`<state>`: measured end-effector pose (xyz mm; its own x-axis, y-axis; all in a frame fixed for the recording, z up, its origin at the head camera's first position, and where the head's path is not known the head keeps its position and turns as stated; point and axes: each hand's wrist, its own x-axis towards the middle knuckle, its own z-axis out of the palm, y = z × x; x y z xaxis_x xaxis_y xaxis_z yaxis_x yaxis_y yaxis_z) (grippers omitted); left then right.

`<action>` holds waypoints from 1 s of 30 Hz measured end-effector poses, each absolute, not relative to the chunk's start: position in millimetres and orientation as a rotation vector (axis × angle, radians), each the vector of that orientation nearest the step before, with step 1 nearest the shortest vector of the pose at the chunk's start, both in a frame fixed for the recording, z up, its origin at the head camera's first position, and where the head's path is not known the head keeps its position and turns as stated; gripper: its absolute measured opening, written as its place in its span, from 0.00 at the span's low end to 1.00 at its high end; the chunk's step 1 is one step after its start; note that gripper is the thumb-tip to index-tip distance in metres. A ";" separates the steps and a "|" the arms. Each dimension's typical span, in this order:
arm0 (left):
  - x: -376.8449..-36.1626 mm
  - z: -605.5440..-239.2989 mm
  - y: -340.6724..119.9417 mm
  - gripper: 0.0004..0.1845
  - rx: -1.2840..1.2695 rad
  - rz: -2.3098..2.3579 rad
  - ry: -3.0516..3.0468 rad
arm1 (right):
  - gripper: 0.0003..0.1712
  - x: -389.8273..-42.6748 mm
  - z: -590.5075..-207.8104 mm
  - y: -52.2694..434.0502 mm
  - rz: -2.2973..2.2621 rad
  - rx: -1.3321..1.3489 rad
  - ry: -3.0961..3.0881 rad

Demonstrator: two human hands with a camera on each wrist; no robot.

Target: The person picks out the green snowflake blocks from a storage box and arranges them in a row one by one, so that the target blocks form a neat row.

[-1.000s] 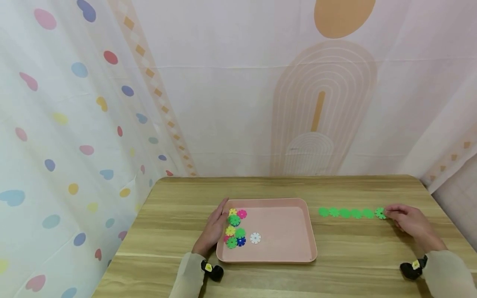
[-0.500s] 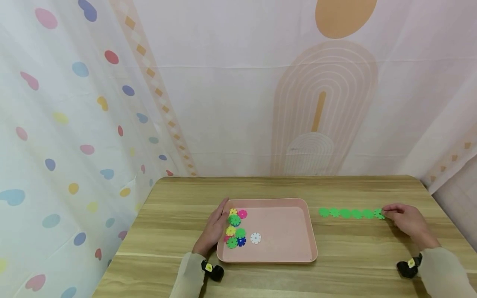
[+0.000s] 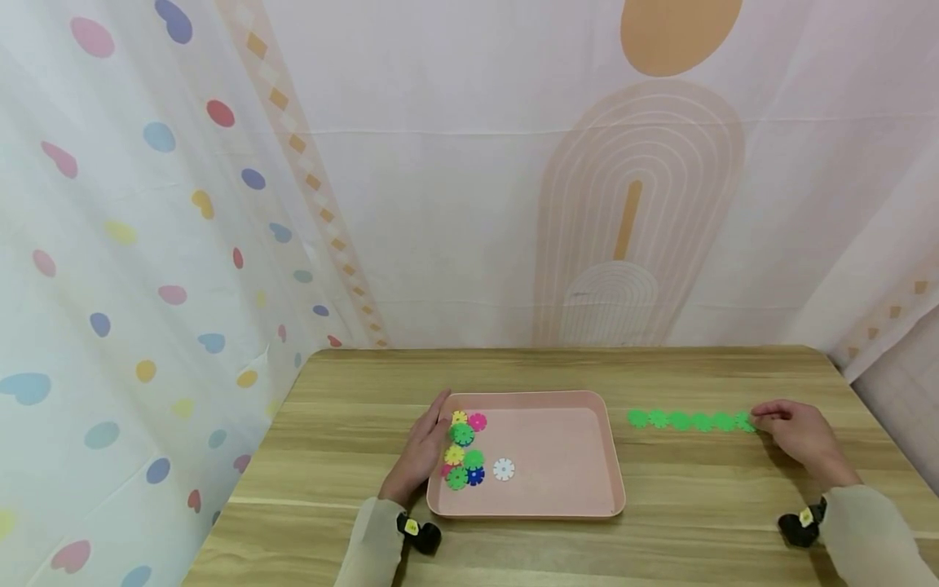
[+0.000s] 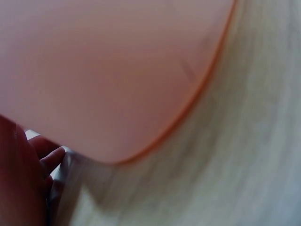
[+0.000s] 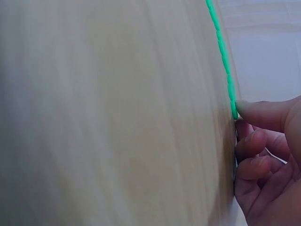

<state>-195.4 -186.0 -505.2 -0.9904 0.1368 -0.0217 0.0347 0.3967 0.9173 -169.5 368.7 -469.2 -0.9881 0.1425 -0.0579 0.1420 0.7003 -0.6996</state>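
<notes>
Fingertips at the end of a green row
The right hand, fingers curled, touches the last piece of the green disc row, which stretches leftward from it on the table; whether it pinches is unclear. The left hand lies flat against the pink tray.

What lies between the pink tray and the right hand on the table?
In the head view, a row of green discs lies between the tray and the right hand, whose fingertips touch the end disc; bare table lies around it.

Six green gear-shaped discs flat in a touching row on the wooden table, right of pink tray
</notes>
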 end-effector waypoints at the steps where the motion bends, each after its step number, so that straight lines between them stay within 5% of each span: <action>1: -195.3 -505.0 -185.9 0.29 0.153 1.668 2.547 | 0.18 -169.6 -469.2 368.5 1.188 -0.242 -2.897; 20: -192.8 -505.4 -185.1 0.29 0.135 1.629 2.554 | 0.22 -167.8 -467.8 369.5 1.162 -0.220 -2.940; 30: -192.2 -502.0 -185.5 0.29 0.127 1.622 2.560 | 0.20 -174.8 -444.3 335.8 1.059 0.029 -2.884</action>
